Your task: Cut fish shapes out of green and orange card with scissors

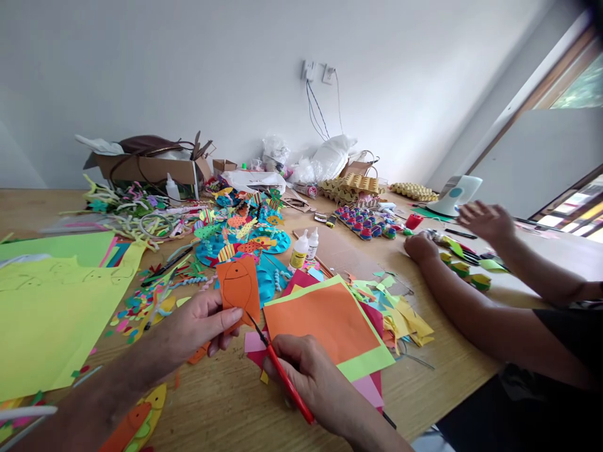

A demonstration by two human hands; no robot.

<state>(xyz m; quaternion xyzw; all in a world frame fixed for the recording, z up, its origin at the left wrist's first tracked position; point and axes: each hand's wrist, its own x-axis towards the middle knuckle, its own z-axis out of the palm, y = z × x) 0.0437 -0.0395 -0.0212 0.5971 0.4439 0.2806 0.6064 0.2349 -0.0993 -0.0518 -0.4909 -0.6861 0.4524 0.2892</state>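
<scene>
My left hand (211, 323) pinches the lower left part of a small orange paper piece (238, 285), which has a fish outline drawn on it in dark line. My right hand (301, 373) is closed around the red handles of a pair of scissors (287, 376). The scissor tips meet the bottom edge of the orange piece, close to my left thumb. Under and beyond my right hand lies a stack of coloured sheets (325, 320), orange on top of light green. Cut paper fish (127, 427) lie below my left forearm.
Decorated paper fish (245, 235), two glue bottles (299, 250) and paper scraps (405, 317) lie ahead. Yellow-green sheets (51, 320) cover the left side. Another person's forearms (461, 301) reach in from the right, near painted egg-carton pieces (459, 269). A cardboard box (155, 169) stands at the back left.
</scene>
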